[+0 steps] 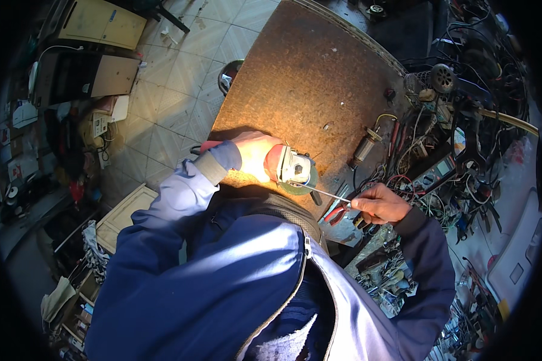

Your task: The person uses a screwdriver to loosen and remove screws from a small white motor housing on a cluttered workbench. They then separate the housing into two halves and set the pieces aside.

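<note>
My left hand [252,153] is wrapped round the body of a red angle grinder with a silver metal head [295,165], at the near edge of the brown table. A greenish disc [296,189] shows below the head. My right hand [380,204] is closed on a screwdriver, its handle hidden in my fingers. The thin metal shaft [328,193] points left, and its tip reaches the grinder's head or disc; exact contact is too small to tell. Just left of my right hand lie red-handled pliers [335,215].
The worn brown tabletop [295,78] stretches away ahead. On its right lies a motor armature [365,148] near tangled wires and tools. A multimeter [433,174] sits among them. Cabinets [102,27] stand far left, beyond the tiled floor [168,99].
</note>
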{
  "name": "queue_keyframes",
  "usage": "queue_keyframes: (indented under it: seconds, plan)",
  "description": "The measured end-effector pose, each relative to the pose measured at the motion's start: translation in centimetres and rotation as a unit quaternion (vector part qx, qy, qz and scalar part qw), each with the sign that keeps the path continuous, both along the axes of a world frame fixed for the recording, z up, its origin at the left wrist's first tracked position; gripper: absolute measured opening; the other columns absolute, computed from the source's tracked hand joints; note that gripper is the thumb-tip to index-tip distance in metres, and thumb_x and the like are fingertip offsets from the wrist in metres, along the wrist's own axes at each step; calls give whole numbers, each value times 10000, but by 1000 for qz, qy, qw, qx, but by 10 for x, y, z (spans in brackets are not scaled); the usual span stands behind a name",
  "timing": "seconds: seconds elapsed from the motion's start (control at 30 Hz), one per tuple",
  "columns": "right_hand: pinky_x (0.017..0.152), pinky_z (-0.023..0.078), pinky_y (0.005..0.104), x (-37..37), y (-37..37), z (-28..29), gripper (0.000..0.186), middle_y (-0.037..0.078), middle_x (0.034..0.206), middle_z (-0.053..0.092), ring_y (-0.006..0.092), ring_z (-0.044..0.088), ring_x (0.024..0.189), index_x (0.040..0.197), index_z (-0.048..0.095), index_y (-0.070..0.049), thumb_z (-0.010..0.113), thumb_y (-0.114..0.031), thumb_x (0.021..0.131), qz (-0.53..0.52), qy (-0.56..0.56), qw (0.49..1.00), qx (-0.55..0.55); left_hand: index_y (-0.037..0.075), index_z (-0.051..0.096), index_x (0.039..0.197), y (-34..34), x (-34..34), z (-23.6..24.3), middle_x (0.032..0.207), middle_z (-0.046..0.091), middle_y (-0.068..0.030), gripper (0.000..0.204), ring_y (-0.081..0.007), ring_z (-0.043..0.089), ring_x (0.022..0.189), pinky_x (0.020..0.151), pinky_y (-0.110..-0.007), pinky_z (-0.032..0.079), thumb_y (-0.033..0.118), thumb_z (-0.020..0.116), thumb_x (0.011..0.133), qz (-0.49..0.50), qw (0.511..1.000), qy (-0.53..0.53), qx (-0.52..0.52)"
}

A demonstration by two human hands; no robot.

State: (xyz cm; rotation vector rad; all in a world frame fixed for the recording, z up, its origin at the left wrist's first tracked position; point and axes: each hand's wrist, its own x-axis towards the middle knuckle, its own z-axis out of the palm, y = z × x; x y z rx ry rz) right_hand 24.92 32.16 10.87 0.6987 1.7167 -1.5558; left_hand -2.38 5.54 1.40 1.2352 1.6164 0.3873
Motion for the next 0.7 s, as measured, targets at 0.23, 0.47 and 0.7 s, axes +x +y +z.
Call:
queue_keyframes:
  seconds: [0.23, 0.47, 0.7]
  plan:
    - [522, 489, 376, 14, -21, 4, 306, 82, 686, 551, 253, 617, 578, 1069, 728, -43, 812, -251, 860, 281, 386, 768, 428, 71, 681, 1021, -7, -2, -7, 1012, 742, -154, 630, -396, 713, 978, 827, -474, 563, 423, 964, 583, 24, 999, 15, 26]
    - [547, 489, 351, 2, -11, 2, 313, 108, 705, 679, 180, 641, 613, 945, 735, 54, 794, -253, 927, 29, 142, 986, 88, 77, 676, 1043, -6, -3, 2, 1029, 740, -155, 630, -396, 707, 1008, 843, -472, 556, 424, 955, 597, 19, 1000, 22, 0]
    - [515, 471, 300, 4, -3, 0, 315, 79, 631, 602, 178, 578, 530, 987, 717, 38, 762, -271, 947, 155, 125, 972, 123, 84, 672, 1073, -3, 4, -9, 1045, 742, -156, 636, -397, 703, 1023, 851, -487, 552, 442, 937, 620, 9, 999, 32, 5]
